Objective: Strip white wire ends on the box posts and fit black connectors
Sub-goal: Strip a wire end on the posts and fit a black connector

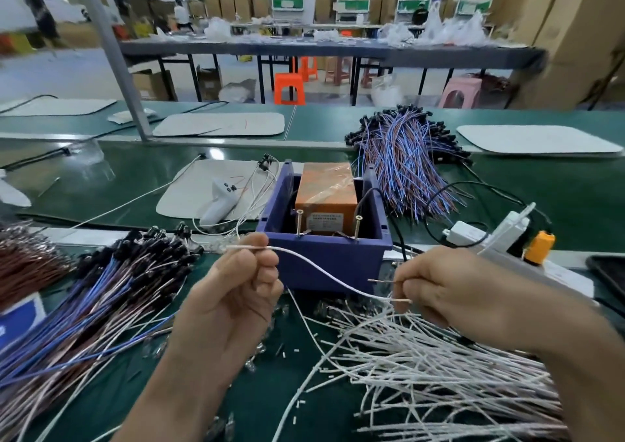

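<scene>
Left hand [233, 292], centre of frame: thumb and curled fingers pinch a white wire [314, 265] near its left end, with a short tip sticking out past the knuckles. The wire sags rightward in a soft arc to the right hand [449, 289], centre right, whose curled fingers pinch its other end. Two bare copper tips show at those fingers; cannot tell whether both belong to this wire.

Box [324, 265] sits just behind the hands, centre. Two upright posts [299, 221] stand at its near wall, and nothing touches them. Pile of white wires [422, 374] lies lower right on the green surface [135, 177], with cut insulation bits scattered beside it. Bundles with black connectors [162, 249] lie centre left.

Handling, my judgement: the wire is light, thin and limp, and it droops wherever it is not held. The insulation looks smooth and may slip in a loose pinch. The copper strands are fine and easily splayed or bent. Best gripped on the insulation close behind the working end, so the tip stays stiff enough to steer onto a post or into a connector.
</scene>
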`<state>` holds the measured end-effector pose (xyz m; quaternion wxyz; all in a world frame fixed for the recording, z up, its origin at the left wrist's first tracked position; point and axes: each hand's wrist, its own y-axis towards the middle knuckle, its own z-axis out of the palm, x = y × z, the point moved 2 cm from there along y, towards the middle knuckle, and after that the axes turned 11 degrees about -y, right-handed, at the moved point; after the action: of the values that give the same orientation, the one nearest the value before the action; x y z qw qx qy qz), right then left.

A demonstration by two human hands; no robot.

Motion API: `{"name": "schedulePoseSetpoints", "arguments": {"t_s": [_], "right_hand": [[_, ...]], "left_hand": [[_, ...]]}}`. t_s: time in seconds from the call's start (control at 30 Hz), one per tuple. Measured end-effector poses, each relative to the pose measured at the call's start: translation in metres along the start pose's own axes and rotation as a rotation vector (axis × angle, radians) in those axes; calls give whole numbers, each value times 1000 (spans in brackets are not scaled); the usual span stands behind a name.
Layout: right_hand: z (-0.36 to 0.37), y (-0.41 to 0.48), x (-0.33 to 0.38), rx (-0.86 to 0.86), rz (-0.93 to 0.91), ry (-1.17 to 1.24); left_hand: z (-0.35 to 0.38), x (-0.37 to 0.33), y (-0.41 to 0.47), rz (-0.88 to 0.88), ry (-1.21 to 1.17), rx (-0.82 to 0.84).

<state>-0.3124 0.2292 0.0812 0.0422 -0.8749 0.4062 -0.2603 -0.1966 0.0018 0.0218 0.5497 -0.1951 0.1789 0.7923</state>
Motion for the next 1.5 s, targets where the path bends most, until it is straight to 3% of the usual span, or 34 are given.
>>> {"name": "schedulePoseSetpoints", "arguments": {"t_s": [0.1, 0.23, 0.4, 0.5, 0.67, 0.77, 1.03, 1.5], "right_hand": [[9, 3, 5, 35, -22, -20], [13, 4, 8, 50, -28, -24], [5, 6, 7, -174, 8, -92], [4, 5, 10, -219, -8, -67], [-1, 5, 14, -378, -78, 12], [-2, 4, 16, -490, -114, 52], [5, 10, 14, -718, -86, 79], [5, 15, 7, -795, -46, 76]], "left_hand": [[2, 7, 2, 37, 42, 18], [5, 9, 2, 222, 334, -188], [6, 7, -3, 455, 702, -387], [7, 8, -9, 610, 1084, -386], [21, 12, -17, 783, 1396, -249], [21, 14, -14, 758, 1404, -204], [17, 11, -2, 761, 1350, -301], [18, 8, 9, 848, 1415, -381]]}}
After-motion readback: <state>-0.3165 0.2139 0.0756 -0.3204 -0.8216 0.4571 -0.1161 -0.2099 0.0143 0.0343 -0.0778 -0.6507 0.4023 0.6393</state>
